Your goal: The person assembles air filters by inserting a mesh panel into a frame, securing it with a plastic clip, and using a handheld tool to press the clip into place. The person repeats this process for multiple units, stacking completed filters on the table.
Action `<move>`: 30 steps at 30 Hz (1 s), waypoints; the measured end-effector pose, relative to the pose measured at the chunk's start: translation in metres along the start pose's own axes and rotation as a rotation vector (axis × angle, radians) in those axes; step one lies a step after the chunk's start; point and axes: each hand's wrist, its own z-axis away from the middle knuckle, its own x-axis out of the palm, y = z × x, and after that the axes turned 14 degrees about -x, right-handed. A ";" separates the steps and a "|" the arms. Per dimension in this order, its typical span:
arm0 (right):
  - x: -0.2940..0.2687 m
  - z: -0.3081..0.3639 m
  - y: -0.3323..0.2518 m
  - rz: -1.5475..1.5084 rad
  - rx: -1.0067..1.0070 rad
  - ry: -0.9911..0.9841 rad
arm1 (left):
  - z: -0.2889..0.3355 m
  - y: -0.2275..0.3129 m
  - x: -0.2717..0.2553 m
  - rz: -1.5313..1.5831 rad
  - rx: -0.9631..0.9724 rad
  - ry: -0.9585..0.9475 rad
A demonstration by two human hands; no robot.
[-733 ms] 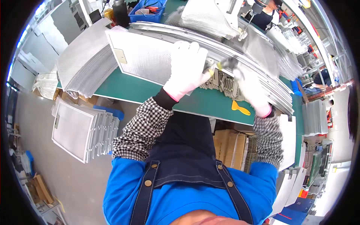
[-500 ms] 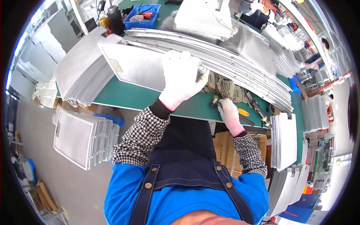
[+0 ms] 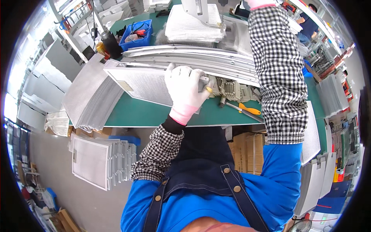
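Observation:
My left hand, in a white glove with a pink cuff, is closed on the right end of a framed mesh panel standing tilted over the green table. A small metal piece shows by its fingertips. My right arm, in a black-and-white checked sleeve, stretches far forward. Only the cuff edge of my right hand shows at the top rim; its fingers are out of sight. Beside my left hand lie several metal brackets. A hammer lies near the table's front edge, next to a yellow-handled tool.
Long metal frame strips lie behind the panel. Mesh sheets are stacked at left, more at the back. A blue bin and dark bottle stand far left. Framed panels stand below the table; cardboard boxes lie underneath.
My right hand has left the hammer and reached far forward to the top rim, its arm now covering the power tool at right. My left hand still grips the panel. The view has shifted.

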 end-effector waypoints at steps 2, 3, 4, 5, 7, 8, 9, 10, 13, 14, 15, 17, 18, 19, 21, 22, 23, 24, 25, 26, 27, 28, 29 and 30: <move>0.010 0.006 -0.011 -0.088 0.004 -0.040 | -0.001 0.002 -0.001 -0.018 -0.020 0.070; 0.021 0.013 -0.025 -0.139 0.009 -0.072 | -0.001 0.000 -0.005 -0.031 -0.042 0.108; 0.024 0.020 -0.038 -0.223 0.026 -0.046 | -0.002 -0.001 -0.007 -0.045 -0.061 0.059; 0.026 0.027 -0.051 -0.308 0.043 -0.020 | -0.004 -0.002 -0.009 -0.059 -0.080 0.010; 0.029 0.043 -0.082 -0.427 0.056 0.036 | -0.003 0.000 -0.010 -0.073 -0.099 -0.063; 0.033 0.050 -0.098 -0.465 0.050 0.064 | -0.004 0.001 -0.010 -0.078 -0.100 -0.083; 0.035 0.053 -0.106 -0.498 0.042 0.100 | -0.004 0.001 -0.010 -0.079 -0.093 -0.107; 0.025 0.054 -0.096 -0.386 -0.227 -0.028 | -0.002 -0.001 -0.006 -0.033 -0.082 -0.078; 0.020 0.043 -0.062 0.315 -0.994 -0.089 | 0.007 -0.012 0.006 0.055 -0.080 -0.033; 0.014 0.041 -0.062 0.522 -1.123 -0.099 | 0.008 -0.011 0.010 0.090 -0.092 -0.054; 0.013 0.046 -0.070 0.451 -1.038 -0.180 | 0.007 -0.011 0.011 0.106 -0.111 -0.070; 0.016 0.052 -0.077 0.400 -0.953 -0.240 | 0.006 -0.009 0.009 0.068 -0.094 -0.017; 0.018 0.053 -0.079 0.424 -0.955 -0.220 | 0.006 -0.008 0.008 0.053 -0.083 0.009; 0.018 0.053 -0.079 0.461 -0.987 -0.201 | 0.006 -0.008 0.009 0.068 -0.090 -0.003; 0.021 0.050 -0.077 0.541 -1.085 -0.154 | 0.008 -0.009 0.011 0.094 -0.106 -0.026; 0.021 0.047 -0.074 0.570 -1.136 -0.140 | 0.009 -0.011 0.012 0.101 -0.121 -0.038; 0.021 0.044 -0.072 0.601 -1.186 -0.125 | 0.010 -0.012 0.013 0.109 -0.135 -0.050; 0.019 0.041 -0.070 0.618 -1.223 -0.123 | 0.010 -0.013 0.013 0.116 -0.143 -0.058; 0.020 0.041 -0.069 0.573 -1.207 -0.125 | 0.010 -0.013 0.014 0.124 -0.152 -0.066; 0.022 0.042 -0.070 0.532 -1.190 -0.130 | 0.010 -0.013 0.015 0.136 -0.154 -0.072; 0.028 0.048 -0.072 0.429 -1.120 -0.139 | 0.010 -0.014 0.015 0.136 -0.154 -0.074; 0.028 0.049 -0.073 0.433 -1.106 -0.146 | 0.010 -0.013 0.015 0.138 -0.152 -0.078; 0.027 0.050 -0.074 0.437 -1.093 -0.154 | 0.011 -0.013 0.015 0.128 -0.147 -0.078; 0.020 0.047 -0.075 0.545 -1.139 -0.160 | 0.011 -0.012 0.016 0.135 -0.143 -0.076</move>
